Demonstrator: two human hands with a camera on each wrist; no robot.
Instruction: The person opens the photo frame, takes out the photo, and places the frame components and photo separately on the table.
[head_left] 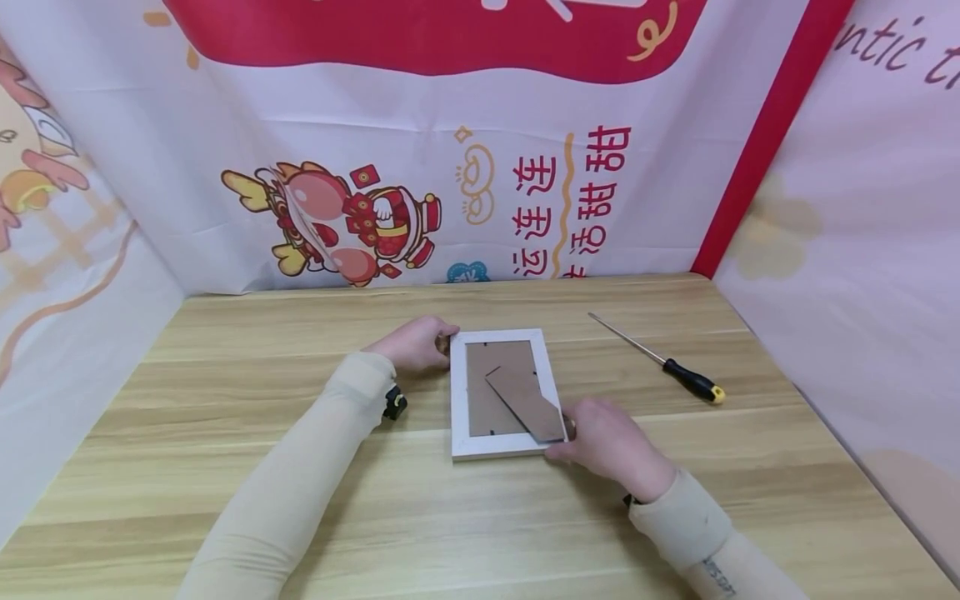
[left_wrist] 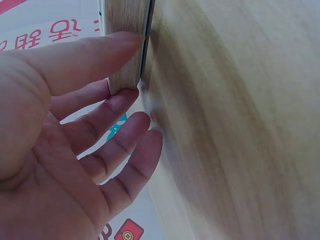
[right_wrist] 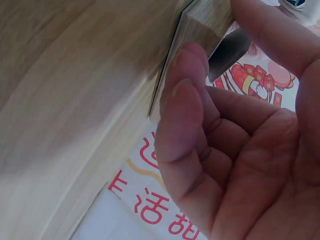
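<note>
A white picture frame (head_left: 459, 400) lies back side up at the middle of the wooden table, its brown backing board (head_left: 487, 408) showing. On the back, a brown easel stand (head_left: 525, 402) slants toward the near right corner. My left hand (head_left: 416, 343) holds the far left corner; in the left wrist view its thumb presses the frame's wooden side (left_wrist: 127, 20) and fingertips touch the end. At the near right corner, my right hand (head_left: 611, 437) grips the frame by thumb and fingers. In the right wrist view, curled fingers overlap the frame's corner (right_wrist: 200, 27).
A screwdriver (head_left: 693, 383) with a black and yellow handle lies to the right of the frame, its tip pointing away to the left. Printed cloth walls (head_left: 420, 108) stand behind the table (head_left: 390, 517) and on both sides.
</note>
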